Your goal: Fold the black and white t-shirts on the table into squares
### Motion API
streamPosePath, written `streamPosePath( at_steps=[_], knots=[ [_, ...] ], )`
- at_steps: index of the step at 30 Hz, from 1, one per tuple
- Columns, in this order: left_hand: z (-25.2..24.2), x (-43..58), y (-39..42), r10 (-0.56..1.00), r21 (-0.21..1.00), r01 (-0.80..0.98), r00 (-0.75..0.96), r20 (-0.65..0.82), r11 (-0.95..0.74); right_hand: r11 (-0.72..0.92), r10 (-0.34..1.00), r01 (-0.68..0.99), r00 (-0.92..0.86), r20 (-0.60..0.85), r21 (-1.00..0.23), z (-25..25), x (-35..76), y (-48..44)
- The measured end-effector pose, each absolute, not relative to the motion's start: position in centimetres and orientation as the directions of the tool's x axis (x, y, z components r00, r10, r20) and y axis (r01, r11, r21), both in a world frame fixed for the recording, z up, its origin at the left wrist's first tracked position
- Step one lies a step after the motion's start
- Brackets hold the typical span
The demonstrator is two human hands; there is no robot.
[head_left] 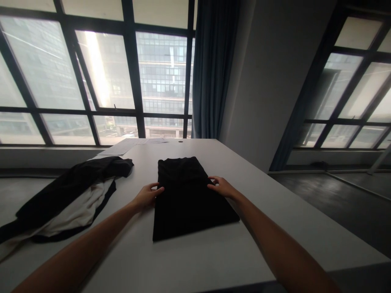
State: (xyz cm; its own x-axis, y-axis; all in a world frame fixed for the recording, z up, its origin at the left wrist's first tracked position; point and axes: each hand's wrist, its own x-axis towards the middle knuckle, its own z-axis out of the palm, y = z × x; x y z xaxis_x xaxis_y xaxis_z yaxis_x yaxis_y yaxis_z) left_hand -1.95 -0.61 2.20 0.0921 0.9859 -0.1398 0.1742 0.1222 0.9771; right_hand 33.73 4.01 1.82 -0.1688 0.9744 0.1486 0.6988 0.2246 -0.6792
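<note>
A black folded garment (189,207) lies flat on the white table (195,260), its waistband-like gathered edge pointing away from me. I cannot tell what kind of garment it is. At its left edge, my left hand (147,196) pinches the cloth between thumb and fingers. My right hand (224,188) grips the opposite edge the same way, at about the same height. The near part of the cloth spreads wider than the far part and rests on the tabletop.
Left of the folded garment lies a crumpled heap of black and white clothing (73,199), partly over the table's left side. Sheets of paper (119,147) rest at the far left. Beyond the table are windows and a blue curtain (210,73); a grey wall stands to the right.
</note>
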Motion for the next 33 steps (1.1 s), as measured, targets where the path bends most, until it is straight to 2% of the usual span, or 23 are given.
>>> streamPosePath(
  at_steps=[5, 7, 10, 12, 14, 16, 18, 20, 22, 24, 26, 28, 30, 33],
  knots=[
    [3.1, -2.5, 0.8, 0.987, 0.967, 0.253, 0.142, -0.075, 0.037, 0.251, 0.968, 0.674, -0.168, 0.187, -0.695, 2.2, 33.2, 3.8],
    [3.6, -2.7, 1.4, 0.977, 0.987, 0.16, 0.214, -0.021, -0.014, 0.236, 0.971, 0.611, -0.17, 0.166, -0.756, 2.7, 33.4, 3.5],
    [4.2, -2.9, 2.1, 0.936, 0.995, -0.095, 0.35, 0.034, -0.001, 0.269, 0.955, 0.452, -0.237, 0.177, -0.851, 3.4, 34.0, 3.2],
    [4.2, -3.0, 2.6, 0.928, 0.989, -0.141, 0.371, 0.016, 0.039, 0.291, 0.95, 0.378, -0.225, 0.218, -0.879, 3.4, 34.1, 3.2],
    [3.9, -3.0, 3.0, 0.947, 0.998, 0.028, 0.318, -0.053, 0.047, 0.28, 0.96, 0.436, -0.136, 0.245, -0.856, 2.9, 34.0, 3.4],
    [3.5, -2.9, 3.2, 0.972, 0.944, 0.33, 0.227, -0.052, -0.026, 0.27, 0.959, 0.594, -0.098, 0.265, -0.758, 2.3, 33.6, 3.8],
    [3.3, -2.8, 3.0, 0.978, 0.769, 0.61, 0.186, 0.092, -0.188, 0.291, 0.95, 0.722, -0.139, 0.281, -0.628, 1.8, 33.3, 4.1],
    [3.4, -2.6, 2.2, 0.941, 0.529, 0.782, 0.22, 0.259, -0.329, 0.325, 0.938, 0.766, -0.186, 0.292, -0.555, 1.7, 33.2, 4.1],
    [3.5, -2.2, 0.8, 0.886, 0.333, 0.843, 0.31, 0.344, -0.424, 0.346, 0.928, 0.772, -0.198, 0.315, -0.533, 2.0, 33.2, 3.8],
    [3.2, -1.8, -0.6, 0.837, 0.24, 0.819, 0.432, 0.336, -0.52, 0.373, 0.919, 0.771, -0.229, 0.321, -0.517, 2.4, 33.1, 3.1],
    [2.4, -1.6, -1.9, 0.802, 0.225, 0.774, 0.54, 0.253, -0.592, 0.389, 0.92, 0.775, -0.3, 0.252, -0.498, 2.5, 32.9, 2.4],
    [1.3, -1.5, -2.7, 0.805, 0.24, 0.769, 0.576, 0.143, -0.593, 0.364, 0.927, 0.814, -0.362, 0.094, -0.452, 2.4, 32.5, 1.7],
    [0.3, -1.7, -3.0, 0.822, 0.251, 0.788, 0.565, 0.069, -0.563, 0.311, 0.933, 0.875, -0.355, -0.055, -0.372, 2.2, 32.0, 1.3],
    [-0.5, -1.9, -3.1, 0.836, 0.255, 0.803, 0.547, 0.047, -0.539, 0.259, 0.945, 0.926, -0.301, -0.125, -0.274, 1.9, 31.6, 1.0]
  ],
)
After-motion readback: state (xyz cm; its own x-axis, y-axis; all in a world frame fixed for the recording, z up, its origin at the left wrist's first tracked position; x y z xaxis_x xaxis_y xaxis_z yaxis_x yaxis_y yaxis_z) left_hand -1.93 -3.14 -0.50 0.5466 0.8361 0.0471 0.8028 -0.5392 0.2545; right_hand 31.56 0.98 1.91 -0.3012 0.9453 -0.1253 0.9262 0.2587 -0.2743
